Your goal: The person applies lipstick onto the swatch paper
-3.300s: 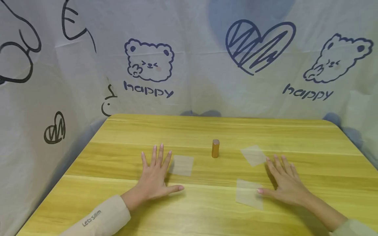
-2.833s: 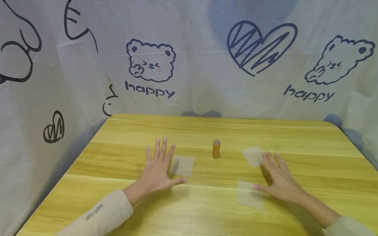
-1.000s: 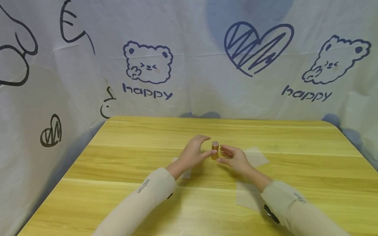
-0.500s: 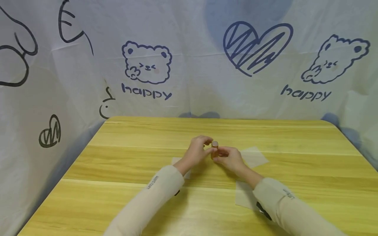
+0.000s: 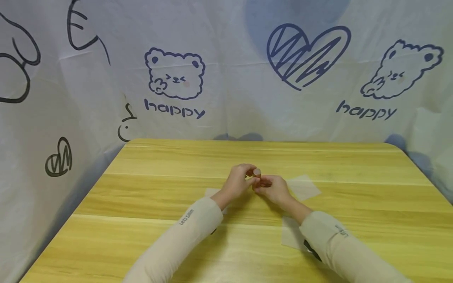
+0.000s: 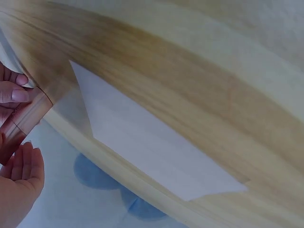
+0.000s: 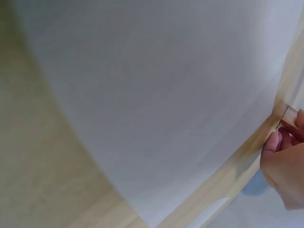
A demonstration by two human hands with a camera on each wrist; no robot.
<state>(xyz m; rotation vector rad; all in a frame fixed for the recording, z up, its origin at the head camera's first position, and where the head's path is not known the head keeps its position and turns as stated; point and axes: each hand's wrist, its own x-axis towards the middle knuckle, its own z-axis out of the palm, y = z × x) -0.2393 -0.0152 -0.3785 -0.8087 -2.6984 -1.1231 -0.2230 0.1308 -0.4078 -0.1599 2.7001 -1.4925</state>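
Observation:
A small copper-coloured lipstick tube stands upright between both hands at mid-table. My left hand curls thumb and fingers around its upper part from the left. From the right, my right hand pinches the lower part. In the left wrist view, a seam runs round the lipstick tube, and fingers cover much of it. Only a short piece of the lipstick tube shows at the right edge of the right wrist view. Whether its base touches the table is hard to tell.
The wooden table carries several pale square sheets. One sheet lies right of the hands, another sheet nearer the front, partly under the right sleeve. A third sheet is mostly behind the left wrist. A printed cloth hangs behind.
Both hands, earlier spread flat and far apart on the table, have come together at the lipstick tube. The right fingers have closed on its lower part, the left fingers on its top.

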